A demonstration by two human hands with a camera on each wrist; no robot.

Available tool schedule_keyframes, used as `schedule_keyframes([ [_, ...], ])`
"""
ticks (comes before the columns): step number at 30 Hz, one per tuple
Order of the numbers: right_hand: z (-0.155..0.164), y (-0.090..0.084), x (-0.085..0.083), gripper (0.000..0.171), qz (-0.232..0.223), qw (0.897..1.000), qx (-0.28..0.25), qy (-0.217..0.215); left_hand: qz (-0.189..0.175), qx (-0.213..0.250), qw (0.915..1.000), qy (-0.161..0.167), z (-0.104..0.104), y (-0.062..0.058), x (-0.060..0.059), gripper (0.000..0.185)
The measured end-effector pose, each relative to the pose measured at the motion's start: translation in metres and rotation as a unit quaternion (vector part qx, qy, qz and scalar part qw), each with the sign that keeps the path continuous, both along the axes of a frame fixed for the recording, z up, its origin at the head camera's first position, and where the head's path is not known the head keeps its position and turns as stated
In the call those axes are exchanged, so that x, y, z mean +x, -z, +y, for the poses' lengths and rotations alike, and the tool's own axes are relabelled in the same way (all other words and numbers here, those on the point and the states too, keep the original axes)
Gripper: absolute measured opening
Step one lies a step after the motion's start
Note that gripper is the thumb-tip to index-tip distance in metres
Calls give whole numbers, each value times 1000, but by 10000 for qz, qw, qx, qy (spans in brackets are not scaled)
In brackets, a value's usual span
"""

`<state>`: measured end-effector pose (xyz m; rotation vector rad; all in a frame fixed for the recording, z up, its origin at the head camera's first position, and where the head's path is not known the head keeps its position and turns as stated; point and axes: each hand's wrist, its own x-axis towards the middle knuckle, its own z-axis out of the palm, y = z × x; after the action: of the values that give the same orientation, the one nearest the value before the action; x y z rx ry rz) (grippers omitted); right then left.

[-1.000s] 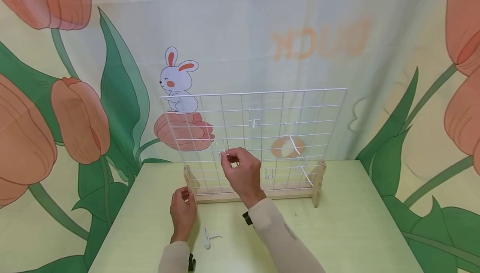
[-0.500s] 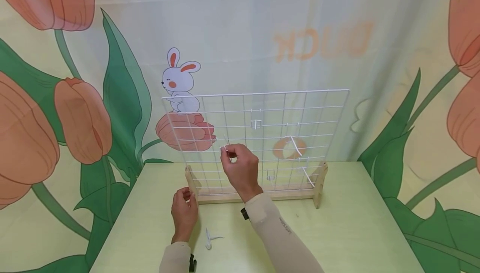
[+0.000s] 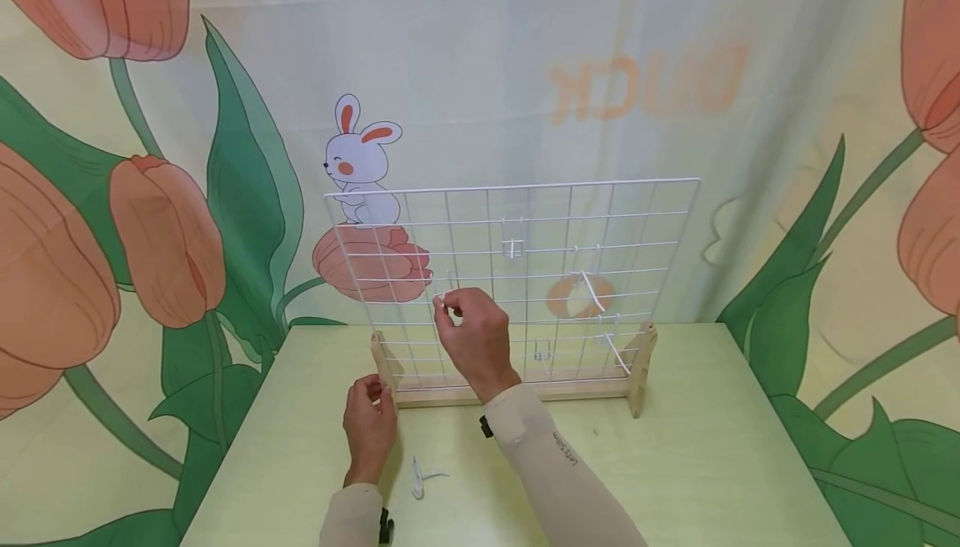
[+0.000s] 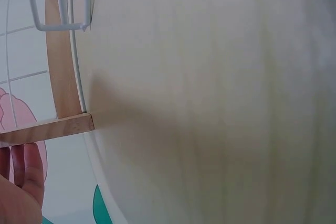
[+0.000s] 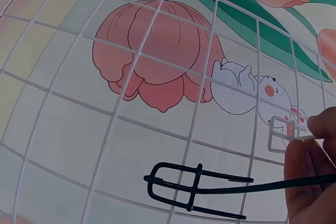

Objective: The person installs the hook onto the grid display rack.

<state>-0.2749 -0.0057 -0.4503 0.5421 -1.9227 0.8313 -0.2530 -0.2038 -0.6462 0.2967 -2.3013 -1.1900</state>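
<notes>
In the head view, my right hand [image 3: 476, 338] pinches a small white wire hook [image 5: 281, 134] between thumb and fingers, at the left half of a white wire grid panel [image 3: 487, 188]. The hook's square frame lies close against the wires in the right wrist view. A black wire hook [image 5: 195, 188] shows there too, its prong running toward my fingers; my hand hides it in the head view. My left hand [image 3: 369, 426] is beside the panel's left wooden foot [image 4: 47, 130], its fingertips touching the wood, fingers loosely bent.
Several white hooks are on the grid, among them a top hook [image 3: 512, 248], a long-pronged hook [image 3: 590, 290] and a low hook [image 3: 542, 355]. Another white hook [image 3: 417, 480] lies on the pale table [image 3: 675, 480] near my left sleeve. A printed curtain [image 3: 465, 72] hangs behind.
My right hand has shifted slightly up and left along the grid with the white hook in its fingers. The left hand stays at the wooden foot.
</notes>
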Motion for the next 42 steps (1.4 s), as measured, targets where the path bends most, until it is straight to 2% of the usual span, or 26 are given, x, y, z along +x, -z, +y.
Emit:
schedule_keyframes([
  [6, -2, 0, 0, 13, -34, 9999, 108, -43, 53, 77, 10000, -1, 1, -3, 1, 26],
  [16, 0, 1, 3, 17, -245, 9994, 252, -64, 118, -20, 9999, -30, 0, 1, 0, 26],
  [30, 5, -6, 14, 21, -355, 9986, 190, -352, -100, 81, 9999, 26, -1, 0, 1, 28],
  [37, 7, -6, 22, 20, -331, 9985, 41, -432, -138, 118, 9998, 33, -1, 0, 0, 28],
  [42, 10, -3, 30, 21, -548, 9964, -261, -591, -159, 111, 9998, 50, -1, 0, 0, 28],
])
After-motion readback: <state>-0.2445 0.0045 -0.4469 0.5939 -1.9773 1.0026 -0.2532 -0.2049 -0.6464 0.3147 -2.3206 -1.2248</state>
